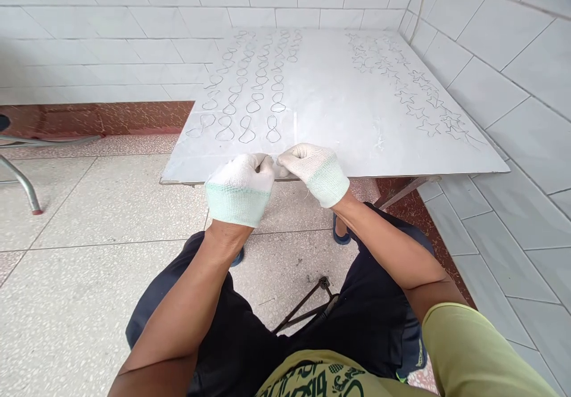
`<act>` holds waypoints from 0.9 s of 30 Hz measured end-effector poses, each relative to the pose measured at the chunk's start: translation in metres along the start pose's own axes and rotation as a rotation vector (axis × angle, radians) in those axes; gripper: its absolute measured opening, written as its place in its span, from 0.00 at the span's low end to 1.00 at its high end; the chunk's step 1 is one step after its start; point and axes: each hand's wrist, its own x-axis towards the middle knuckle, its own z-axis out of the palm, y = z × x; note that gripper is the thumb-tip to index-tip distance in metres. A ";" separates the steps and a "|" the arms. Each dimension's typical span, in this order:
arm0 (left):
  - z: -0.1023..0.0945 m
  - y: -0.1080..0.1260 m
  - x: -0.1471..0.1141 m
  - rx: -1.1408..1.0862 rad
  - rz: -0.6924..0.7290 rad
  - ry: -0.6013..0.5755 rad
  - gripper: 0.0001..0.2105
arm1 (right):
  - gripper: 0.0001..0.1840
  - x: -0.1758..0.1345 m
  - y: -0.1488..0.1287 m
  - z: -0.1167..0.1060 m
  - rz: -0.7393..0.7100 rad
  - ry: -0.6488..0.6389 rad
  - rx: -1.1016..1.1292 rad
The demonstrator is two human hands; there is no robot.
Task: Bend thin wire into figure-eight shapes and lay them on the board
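My left hand [243, 180], in a white knitted glove with a pale green cuff, is closed in a pinch at the table's front edge. Just to its right, my gloved right hand [312, 171] pinches too, the fingertips of both almost meeting. A thin wire [307, 194] curves faintly below my right hand; the piece between the fingers is mostly hidden. Beyond my left hand, figure-eight wire shapes [272, 128] lie in rows on the white tabletop [330, 111]. Star-shaped wire outlines [416, 112] lie along its right side.
White tiled walls [134, 22] border the table at the back and right. A metal chair leg [22, 183] stands at the far left on the speckled floor [111, 200]. Below the table, a folding metal frame [307, 310] shows between my knees.
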 end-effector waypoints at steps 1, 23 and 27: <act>0.001 0.000 0.000 0.024 0.000 0.015 0.18 | 0.18 0.000 0.000 0.001 0.001 0.011 -0.018; 0.004 0.002 -0.005 -0.225 -0.082 0.050 0.17 | 0.15 0.003 0.007 0.006 0.005 0.023 0.103; -0.001 -0.009 0.001 -0.425 -0.006 0.061 0.19 | 0.15 0.011 0.015 0.006 0.017 0.007 0.187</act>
